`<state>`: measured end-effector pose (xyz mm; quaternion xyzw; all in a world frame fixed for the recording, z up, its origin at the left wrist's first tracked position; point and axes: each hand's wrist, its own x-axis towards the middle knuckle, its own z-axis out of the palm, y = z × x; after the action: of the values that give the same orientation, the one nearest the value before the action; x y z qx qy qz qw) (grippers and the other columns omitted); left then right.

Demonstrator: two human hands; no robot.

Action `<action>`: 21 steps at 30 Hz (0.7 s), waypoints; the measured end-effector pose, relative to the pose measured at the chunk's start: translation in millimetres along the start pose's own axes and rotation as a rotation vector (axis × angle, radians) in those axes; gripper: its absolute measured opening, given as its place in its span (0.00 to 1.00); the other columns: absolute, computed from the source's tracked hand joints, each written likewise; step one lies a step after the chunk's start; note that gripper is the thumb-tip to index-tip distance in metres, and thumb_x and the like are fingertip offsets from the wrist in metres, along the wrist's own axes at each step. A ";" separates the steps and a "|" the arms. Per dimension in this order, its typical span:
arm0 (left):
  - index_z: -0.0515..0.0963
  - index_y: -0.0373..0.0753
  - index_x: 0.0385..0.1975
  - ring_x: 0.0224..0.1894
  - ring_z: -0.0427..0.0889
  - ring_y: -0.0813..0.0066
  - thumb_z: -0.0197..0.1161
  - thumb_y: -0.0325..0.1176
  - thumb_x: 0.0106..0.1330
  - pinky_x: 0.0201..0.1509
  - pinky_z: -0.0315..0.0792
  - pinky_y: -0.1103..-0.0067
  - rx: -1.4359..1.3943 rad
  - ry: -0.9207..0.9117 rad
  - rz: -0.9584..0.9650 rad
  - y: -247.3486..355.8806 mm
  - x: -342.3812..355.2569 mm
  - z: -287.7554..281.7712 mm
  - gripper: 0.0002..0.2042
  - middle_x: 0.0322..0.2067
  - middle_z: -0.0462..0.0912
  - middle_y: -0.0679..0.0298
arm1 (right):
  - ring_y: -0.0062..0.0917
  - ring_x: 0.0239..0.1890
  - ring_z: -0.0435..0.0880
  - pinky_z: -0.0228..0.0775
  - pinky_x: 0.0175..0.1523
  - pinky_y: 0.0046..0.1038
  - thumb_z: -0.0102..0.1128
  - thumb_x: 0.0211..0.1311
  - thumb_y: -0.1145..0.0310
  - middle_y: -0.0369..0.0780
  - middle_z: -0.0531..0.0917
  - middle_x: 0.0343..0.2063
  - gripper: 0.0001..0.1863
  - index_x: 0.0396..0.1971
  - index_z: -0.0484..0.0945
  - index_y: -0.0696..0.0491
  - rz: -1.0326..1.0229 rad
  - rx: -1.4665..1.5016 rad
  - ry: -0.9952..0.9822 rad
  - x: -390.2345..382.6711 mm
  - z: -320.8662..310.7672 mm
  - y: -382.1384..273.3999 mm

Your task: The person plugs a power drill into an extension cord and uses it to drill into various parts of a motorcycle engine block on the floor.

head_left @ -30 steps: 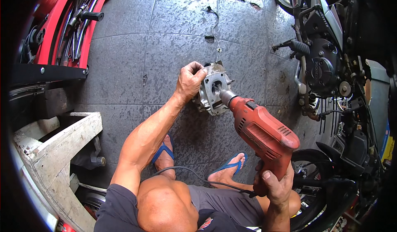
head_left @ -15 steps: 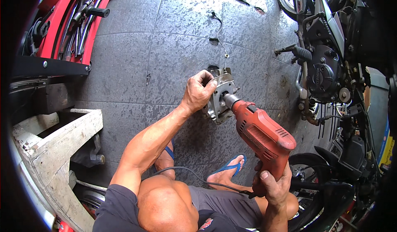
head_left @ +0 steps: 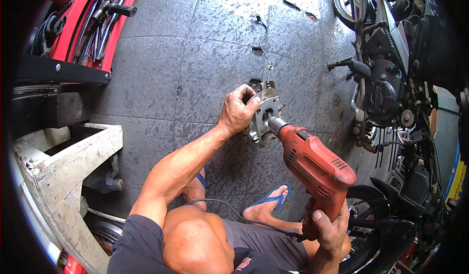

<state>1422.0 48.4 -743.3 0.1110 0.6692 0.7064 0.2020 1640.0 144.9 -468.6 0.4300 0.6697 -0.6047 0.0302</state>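
Gripping the red drill (head_left: 317,159) with your right hand (head_left: 330,229), you pinch the edge of the metal block (head_left: 259,126) with your left hand (head_left: 239,110), ahead of your feet (head_left: 267,205): likely heavy, rigid, perhaps slick, best held there.

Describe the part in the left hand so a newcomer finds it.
From the motorcycle on the right, move left to the red drill. Its chuck points into a grey metal casting gripped by the left hand; unlike the drill, it has a flat face around a dark opening.
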 end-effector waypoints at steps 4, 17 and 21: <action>0.75 0.34 0.30 0.28 0.71 0.85 0.63 0.34 0.66 0.32 0.68 0.79 0.004 0.033 0.003 -3.7 -6.9 1.1 0.09 0.22 0.75 0.70 | 0.22 0.24 0.82 0.76 0.27 0.22 0.68 0.54 0.66 0.45 0.82 0.34 0.35 0.60 0.66 0.66 -0.022 0.000 0.018 -0.5 -0.7 4.3; 0.76 0.35 0.31 0.31 0.76 0.62 0.64 0.34 0.60 0.38 0.71 0.68 0.083 0.087 0.096 -3.9 -34.2 15.4 0.09 0.27 0.75 0.57 | 0.23 0.35 0.82 0.76 0.38 0.22 0.69 0.52 0.70 0.45 0.81 0.40 0.39 0.64 0.65 0.65 0.066 0.094 0.021 -6.0 -4.0 0.2; 0.73 0.35 0.32 0.32 0.72 0.83 0.64 0.35 0.65 0.36 0.71 0.78 0.143 0.060 0.133 -9.5 -35.8 13.0 0.10 0.27 0.73 0.68 | 0.23 0.35 0.82 0.76 0.38 0.21 0.69 0.52 0.69 0.44 0.81 0.40 0.39 0.64 0.65 0.64 0.087 0.066 0.016 -7.0 -5.2 -1.2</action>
<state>1460.8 44.8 -747.6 0.1480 0.7150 0.6715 0.1261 1646.2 145.7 -462.3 0.4642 0.6303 -0.6212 0.0372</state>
